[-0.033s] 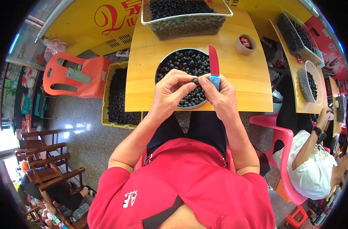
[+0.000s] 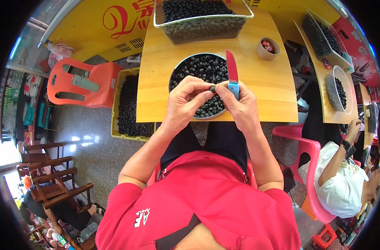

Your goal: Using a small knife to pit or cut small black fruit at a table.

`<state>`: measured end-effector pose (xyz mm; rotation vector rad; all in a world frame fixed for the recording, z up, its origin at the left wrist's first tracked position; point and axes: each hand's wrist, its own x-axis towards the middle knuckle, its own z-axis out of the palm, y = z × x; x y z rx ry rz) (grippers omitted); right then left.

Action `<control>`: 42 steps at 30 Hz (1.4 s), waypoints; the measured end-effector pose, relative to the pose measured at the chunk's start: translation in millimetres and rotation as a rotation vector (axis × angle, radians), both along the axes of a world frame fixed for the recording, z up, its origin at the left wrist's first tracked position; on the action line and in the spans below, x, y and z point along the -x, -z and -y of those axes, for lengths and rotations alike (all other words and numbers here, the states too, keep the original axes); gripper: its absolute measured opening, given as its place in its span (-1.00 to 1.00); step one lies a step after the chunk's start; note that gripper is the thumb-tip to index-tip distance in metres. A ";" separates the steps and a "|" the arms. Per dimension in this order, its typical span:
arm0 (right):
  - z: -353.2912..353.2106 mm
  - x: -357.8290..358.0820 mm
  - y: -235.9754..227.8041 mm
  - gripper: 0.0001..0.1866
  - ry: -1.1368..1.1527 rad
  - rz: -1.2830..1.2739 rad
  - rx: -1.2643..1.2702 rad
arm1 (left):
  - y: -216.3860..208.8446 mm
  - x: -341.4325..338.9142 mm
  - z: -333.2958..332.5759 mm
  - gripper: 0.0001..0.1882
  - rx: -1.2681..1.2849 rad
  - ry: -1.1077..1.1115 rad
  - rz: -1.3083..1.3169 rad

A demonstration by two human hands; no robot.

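My left hand (image 2: 185,100) is closed, pinching a small dark round piece (image 2: 213,88) between thumb and fingers. My right hand (image 2: 241,103) grips the blue handle of a knife (image 2: 231,68) whose red blade points up and away from me. Its thumb meets the same piece, so the two hands nearly touch. Below them on the table is a round pan (image 2: 170,80) full of similar dark pieces (image 2: 202,66); several show ring-like ends. The hands hide part of the pan.
On the wooden table (image 2: 269,91) stand a clear tub (image 2: 202,31) of dark pieces and a small cup (image 2: 268,48) with red wrappers. A yellow crate (image 2: 115,112) of dark pieces sits left, by an orange chair (image 2: 86,83). Another person (image 2: 336,179) sits at right.
The knife's blade has tilted slightly to the left and its tip is a little lower. Both hands hold almost the same place.
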<state>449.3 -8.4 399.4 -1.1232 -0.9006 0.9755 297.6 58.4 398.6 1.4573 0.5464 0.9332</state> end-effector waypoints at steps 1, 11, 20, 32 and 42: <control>-0.4 0.4 -0.6 -0.84 0.006 0.072 -0.018 | 2.3 0.7 -0.8 -0.82 -0.083 -0.032 -0.030; 3.5 -4.6 -7.1 -0.83 -0.102 -0.167 0.103 | -4.5 1.5 3.0 -0.87 0.085 0.030 0.073; 6.6 -9.1 -14.9 -0.86 0.108 0.983 -0.282 | -4.8 4.7 3.1 -0.85 0.207 0.046 0.083; 3.6 -13.2 -9.3 -0.87 0.157 1.229 -0.174 | -5.8 14.0 5.9 -0.88 0.206 0.083 0.145; 4.5 1.4 -32.9 -0.88 0.018 0.599 -0.110 | -7.1 15.3 2.4 -0.82 0.091 -0.009 0.115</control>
